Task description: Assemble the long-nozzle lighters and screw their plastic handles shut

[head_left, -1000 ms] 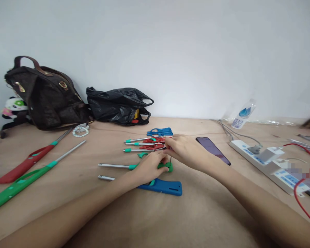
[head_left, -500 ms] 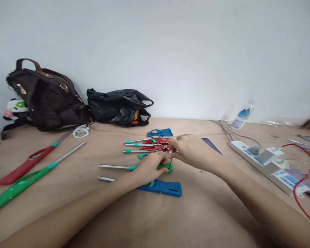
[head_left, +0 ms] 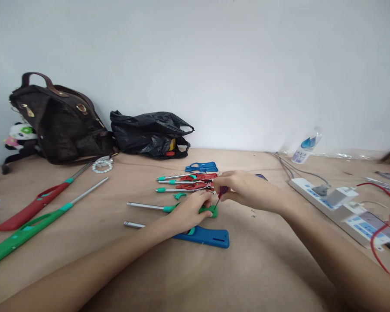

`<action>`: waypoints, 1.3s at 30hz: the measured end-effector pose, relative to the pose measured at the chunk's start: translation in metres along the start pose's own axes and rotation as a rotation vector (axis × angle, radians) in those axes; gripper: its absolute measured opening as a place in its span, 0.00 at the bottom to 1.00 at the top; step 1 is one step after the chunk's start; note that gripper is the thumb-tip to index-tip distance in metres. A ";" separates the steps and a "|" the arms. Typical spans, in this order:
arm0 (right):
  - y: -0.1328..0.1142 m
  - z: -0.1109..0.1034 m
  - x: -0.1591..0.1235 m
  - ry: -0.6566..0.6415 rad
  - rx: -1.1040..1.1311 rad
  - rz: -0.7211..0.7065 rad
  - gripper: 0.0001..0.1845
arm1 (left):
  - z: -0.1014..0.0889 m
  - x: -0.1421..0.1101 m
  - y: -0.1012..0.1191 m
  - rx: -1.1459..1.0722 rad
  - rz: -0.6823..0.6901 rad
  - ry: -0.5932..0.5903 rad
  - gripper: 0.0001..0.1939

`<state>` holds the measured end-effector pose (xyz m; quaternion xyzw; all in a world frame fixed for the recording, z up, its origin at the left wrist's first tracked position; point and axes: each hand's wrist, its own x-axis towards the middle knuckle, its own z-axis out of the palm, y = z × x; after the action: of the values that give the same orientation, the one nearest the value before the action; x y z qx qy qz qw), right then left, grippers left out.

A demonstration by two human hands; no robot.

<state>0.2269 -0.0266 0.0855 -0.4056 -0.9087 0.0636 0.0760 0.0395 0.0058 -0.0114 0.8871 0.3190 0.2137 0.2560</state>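
Note:
My left hand (head_left: 192, 211) is closed around the handle of a green lighter (head_left: 213, 211), a long-necked one lying on the table with its metal tube pointing left. In my right hand (head_left: 247, 188) is a screwdriver (head_left: 223, 190) with a dark purplish handle. Its thin shaft slants down to the end of the green handle. A blue lighter (head_left: 211, 237) lies nearer me, partly under my left forearm. Beyond my hands are opened red lighters (head_left: 195, 186) with thin wires, a small turquoise trigger piece (head_left: 179, 196) and a blue casing half (head_left: 201, 167).
At left lie a red long lighter (head_left: 35, 208) and a green one (head_left: 26, 232), near a bead bracelet (head_left: 102, 165). A dark backpack (head_left: 61, 125) and black plastic bag (head_left: 146, 134) stand by the wall. At right are a bottle (head_left: 307, 145) and a power strip (head_left: 328, 208) with cables.
My right hand has turned and shifted slightly, so more of the screwdriver's handle shows. The green lighter's tube has moved a little to the right and up. My left hand keeps its hold.

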 end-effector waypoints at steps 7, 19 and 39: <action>-0.011 0.004 0.005 0.056 -0.292 0.184 0.09 | 0.000 0.001 0.003 -0.046 -0.032 0.005 0.13; -0.011 0.016 0.010 0.027 -0.565 0.310 0.10 | 0.002 -0.002 -0.001 -0.075 -0.021 0.024 0.14; -0.019 0.020 0.003 0.144 -0.269 0.234 0.07 | 0.003 -0.001 -0.004 -0.089 0.025 -0.004 0.08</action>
<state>0.2072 -0.0383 0.0692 -0.5183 -0.8479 -0.0792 0.0780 0.0386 0.0070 -0.0159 0.8793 0.2975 0.2293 0.2930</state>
